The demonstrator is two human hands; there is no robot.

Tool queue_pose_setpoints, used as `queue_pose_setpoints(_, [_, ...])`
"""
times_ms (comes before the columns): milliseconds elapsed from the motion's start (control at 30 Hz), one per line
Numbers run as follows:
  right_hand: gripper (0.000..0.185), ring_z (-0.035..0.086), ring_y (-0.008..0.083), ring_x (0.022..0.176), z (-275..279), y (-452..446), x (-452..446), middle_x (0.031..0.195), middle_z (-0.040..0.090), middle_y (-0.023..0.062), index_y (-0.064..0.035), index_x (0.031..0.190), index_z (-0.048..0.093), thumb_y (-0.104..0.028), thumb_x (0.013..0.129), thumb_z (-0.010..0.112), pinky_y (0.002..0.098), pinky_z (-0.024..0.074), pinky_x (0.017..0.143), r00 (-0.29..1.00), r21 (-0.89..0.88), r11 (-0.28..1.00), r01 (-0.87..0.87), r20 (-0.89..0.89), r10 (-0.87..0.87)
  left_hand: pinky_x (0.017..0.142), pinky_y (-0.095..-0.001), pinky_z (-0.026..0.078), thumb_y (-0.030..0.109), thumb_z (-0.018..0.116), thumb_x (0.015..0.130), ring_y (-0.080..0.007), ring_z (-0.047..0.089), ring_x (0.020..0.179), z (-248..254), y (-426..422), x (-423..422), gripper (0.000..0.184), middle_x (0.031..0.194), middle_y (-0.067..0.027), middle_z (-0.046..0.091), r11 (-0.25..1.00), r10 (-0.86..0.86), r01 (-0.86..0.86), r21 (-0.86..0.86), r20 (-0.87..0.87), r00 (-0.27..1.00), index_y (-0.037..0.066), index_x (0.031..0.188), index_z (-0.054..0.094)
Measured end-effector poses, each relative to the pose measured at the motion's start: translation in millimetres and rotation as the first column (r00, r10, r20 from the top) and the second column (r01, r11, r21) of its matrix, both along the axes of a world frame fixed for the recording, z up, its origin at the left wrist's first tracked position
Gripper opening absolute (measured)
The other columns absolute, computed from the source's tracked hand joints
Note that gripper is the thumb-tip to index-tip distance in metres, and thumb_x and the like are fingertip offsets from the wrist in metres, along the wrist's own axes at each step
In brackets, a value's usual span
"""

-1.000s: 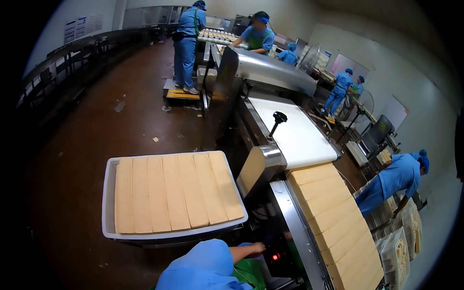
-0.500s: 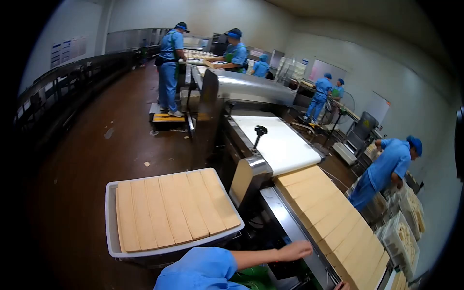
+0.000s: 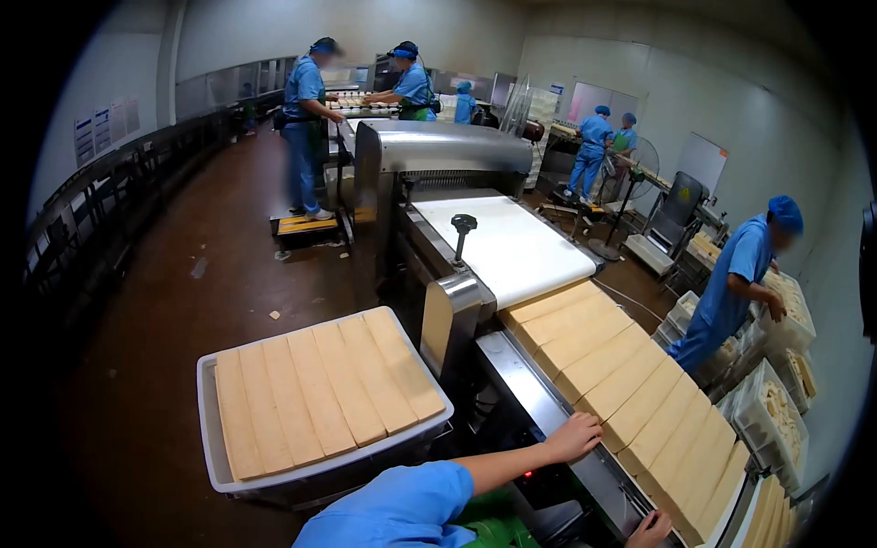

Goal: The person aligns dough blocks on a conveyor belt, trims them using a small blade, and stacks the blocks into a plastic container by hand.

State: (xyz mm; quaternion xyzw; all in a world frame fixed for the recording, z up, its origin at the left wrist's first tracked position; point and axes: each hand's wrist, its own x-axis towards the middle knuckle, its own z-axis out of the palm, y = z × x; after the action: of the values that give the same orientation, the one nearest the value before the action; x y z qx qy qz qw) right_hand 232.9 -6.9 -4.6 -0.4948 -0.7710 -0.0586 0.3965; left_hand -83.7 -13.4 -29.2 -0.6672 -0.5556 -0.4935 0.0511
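Observation:
A row of long tan slabs (image 3: 621, 379), smooth and dough-like or cake-like, lies side by side on the conveyor beside a metal rail (image 3: 530, 388). My left hand (image 3: 574, 438) is at this rail with its fingers loosely bent, close against the near ends of the slabs; whether it touches them is hard to see. Lower down, my right hand (image 3: 649, 530) is partly cut off by the frame's bottom edge, its thumb and fingers apart beside the last slabs. To the left, a white tub (image 3: 208, 429) holds several more tan slabs (image 3: 320, 393).
A white belt (image 3: 512, 242) leads under a steel machine cover (image 3: 448, 146), with a black knob (image 3: 464, 224) above its side. Stacked crates (image 3: 776, 420) stand at right near a worker in blue (image 3: 735, 283). Other workers stand at the back.
My left hand has moved up and slightly right, closer to the slabs. More of my right hand shows at the bottom. The view has shifted, and the worker at right stands more upright.

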Motion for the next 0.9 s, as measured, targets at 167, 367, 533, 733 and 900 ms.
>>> queue_pose_setpoints(167, [0.025, 0.055, 0.0396, 0.077, 10.5, -2.6, -5.5, 0.082, 0.06, 0.0228, 0.004, 0.085, 0.061, -0.02, 0.088, 0.057, 0.0456, 0.043, 0.073, 0.999, -0.033, 0.999, -0.024, -0.041, 0.023, 0.085, -0.0359, 0.04, 0.017, 0.057, 0.083, -0.026, 0.052, 0.087, 3.6, -1.0, 1.0, 0.012, 0.082, -0.0099, 0.053, 0.998, 0.026, -0.03, -0.048, -0.083, 0.996, 0.005, 0.08, 0.057])
queue_pose_setpoints(367, [0.024, 0.055, 0.0395, 0.077, 1.5, 2.9, -4.3, 0.082, 0.06, 0.0225, 0.0032, 0.087, 0.061, -0.02, 0.088, 0.056, 0.0451, 0.0429, 0.073, 0.999, -0.032, 0.999, -0.021, -0.028, 0.02, 0.084, -0.0355, 0.04, 0.016, 0.057, 0.083, -0.0256, 0.052, 0.085, 5.1, -1.5, -0.6, 0.012, 0.08, -0.0095, 0.052, 0.998, 0.037, -0.041, -0.037, -0.095, 0.995, 0.005, 0.079, 0.056])
queue_pose_setpoints(533, [0.025, 0.055, 0.039, 0.079, 5.5, 1.7, -5.8, 0.085, 0.061, 0.0216, 0.0023, 0.088, 0.062, -0.022, 0.089, 0.055, 0.0449, 0.0427, 0.075, 1.0, -0.034, 0.999, -0.016, 0.002, 0.016, 0.084, -0.0353, 0.04, 0.016, 0.057, 0.083, -0.0255, 0.052, 0.085, 2.9, 0.1, -1.6, 0.012, 0.078, -0.0093, 0.052, 0.999, 0.027, -0.032, -0.044, -0.104, 0.994, 0.005, 0.078, 0.055])
queue_pose_setpoints(733, [0.025, 0.056, 0.0383, 0.08, -0.2, 4.8, 3.0, 0.085, 0.061, 0.0211, 0.002, 0.088, 0.062, -0.022, 0.089, 0.054, 0.0447, 0.0428, 0.075, 0.999, -0.041, 0.999, 0.002, 0.053, 0.0, 0.083, -0.0353, 0.04, 0.015, 0.056, 0.084, -0.0258, 0.05, 0.082, 3.4, -0.8, 3.2, 0.013, 0.078, -0.0098, 0.05, 0.999, 0.041, -0.041, 0.004, -0.114, 0.993, 0.004, 0.077, 0.053])
queue_pose_setpoints(900, [0.024, 0.057, 0.0375, 0.08, -0.5, 9.8, 2.4, 0.088, 0.062, 0.0197, 0.0006, 0.09, 0.063, -0.022, 0.089, 0.055, 0.0443, 0.0438, 0.075, 0.997, -0.009, 1.0, -0.01, 0.071, 0.011, 0.083, -0.037, 0.04, 0.015, 0.057, 0.082, -0.0273, 0.051, 0.085, 4.1, -0.5, 3.0, 0.011, 0.081, -0.0106, 0.051, 0.999, 0.026, -0.031, -0.043, -0.115, 0.993, 0.004, 0.081, 0.055])
